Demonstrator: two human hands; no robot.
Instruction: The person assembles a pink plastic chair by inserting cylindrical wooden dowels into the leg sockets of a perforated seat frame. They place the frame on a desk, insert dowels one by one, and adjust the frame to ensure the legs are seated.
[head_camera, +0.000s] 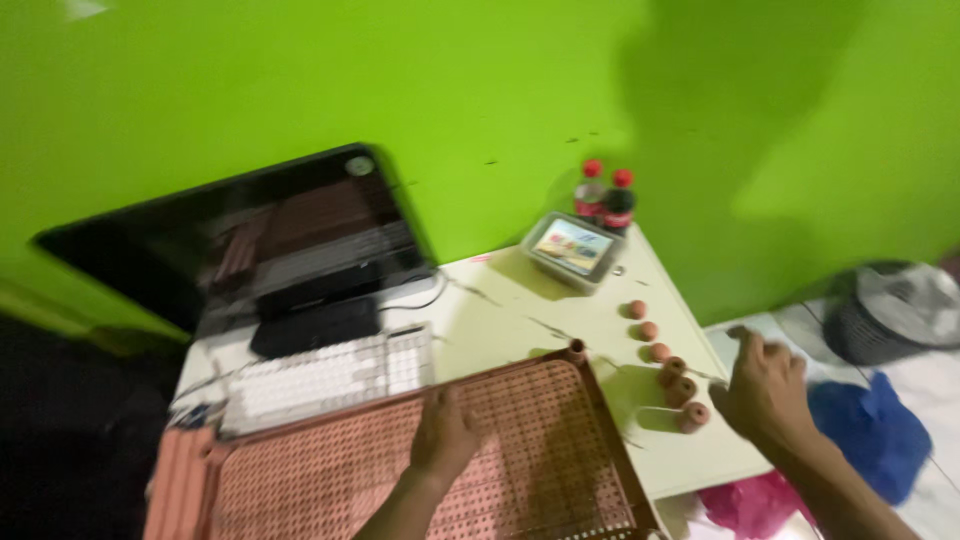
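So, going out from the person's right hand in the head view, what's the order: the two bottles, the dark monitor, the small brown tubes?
From the right hand:
1. Small brown tubes, on the table just left of it.
2. Two red-capped bottles, at the table's back edge by the green wall.
3. Dark monitor, far left.

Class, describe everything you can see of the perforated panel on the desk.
The panel is a flat, salmon-pink sheet, plastic by its look, covered in a grid of small holes with a raised rim. A short round socket stands at its far right corner. It lies tilted across the white desk, overhanging the near edge, its far edge against the keyboard. The left hand rests flat on it.
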